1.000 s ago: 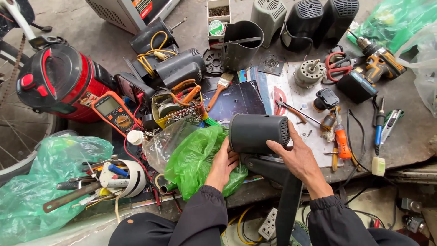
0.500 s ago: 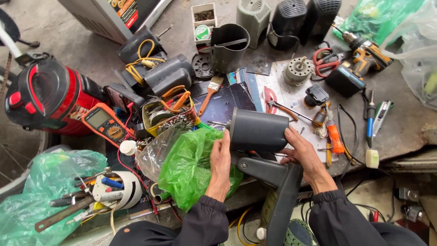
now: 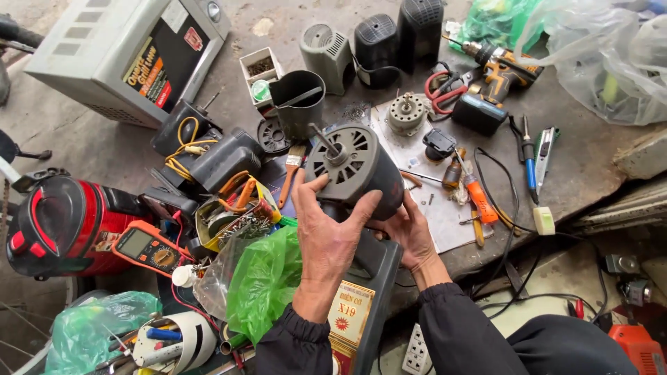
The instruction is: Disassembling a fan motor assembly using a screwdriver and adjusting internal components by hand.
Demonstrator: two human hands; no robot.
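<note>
Left hand (image 3: 326, 236) grips the front rim of the dark motor (image 3: 354, 170), right hand (image 3: 410, 232) cups its underside, holding it tilted with shaft upward above the cluttered tabletop (image 3: 590, 160), near the green bag (image 3: 264, 281).

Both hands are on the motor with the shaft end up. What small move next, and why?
Probably steady the motor with the right hand and bring the left hand's fingers to the shaft. The vented end faces the camera, the shaft sticks out bare, and the left fingertips already rest on that rim, so a spin check is within easy reach.
</note>
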